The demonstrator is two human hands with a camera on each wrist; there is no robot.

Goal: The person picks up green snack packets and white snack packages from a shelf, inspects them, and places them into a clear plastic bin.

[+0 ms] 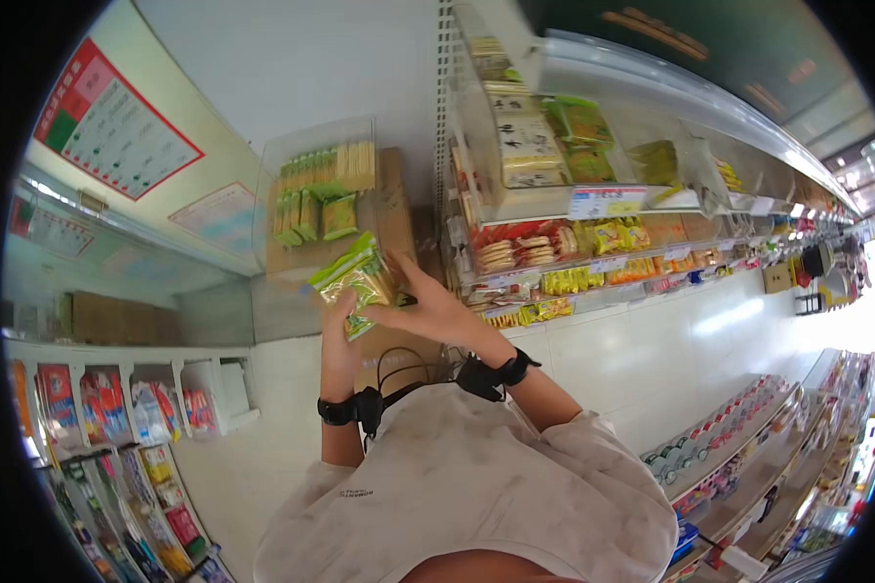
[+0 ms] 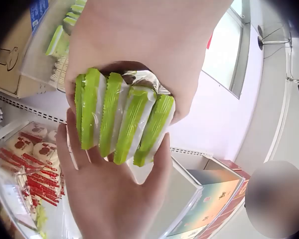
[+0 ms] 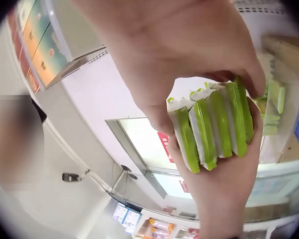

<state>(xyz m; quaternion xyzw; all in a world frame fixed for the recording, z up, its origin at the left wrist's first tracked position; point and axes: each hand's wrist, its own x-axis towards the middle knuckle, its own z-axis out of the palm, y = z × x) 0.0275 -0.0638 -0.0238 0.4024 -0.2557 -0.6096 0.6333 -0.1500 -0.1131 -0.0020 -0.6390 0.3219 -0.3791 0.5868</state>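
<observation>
A bundle of several green-and-white snack packets [image 1: 358, 280] is held between both hands in front of the chest. In the left wrist view the packets [image 2: 120, 122] stand side by side, their crimped green ends facing the camera. My left hand [image 1: 337, 325] grips the bundle from one side, and my right hand [image 1: 433, 309] holds it from the other, thumb and fingers around its edges. From the right wrist the same packets [image 3: 214, 127] show between the curled fingers of the right hand and the left palm. Just beyond the hands stands a clear bin [image 1: 260, 209] holding similar green packets [image 1: 306, 214].
A shelf rack [image 1: 554, 206] with bagged snacks and price tags runs along the right. Cardboard [image 1: 395, 199] stands beside the clear bin. Low shelves of packaged goods [image 1: 102, 403] are at the left, and another shelf unit [image 1: 749, 457] is at the lower right.
</observation>
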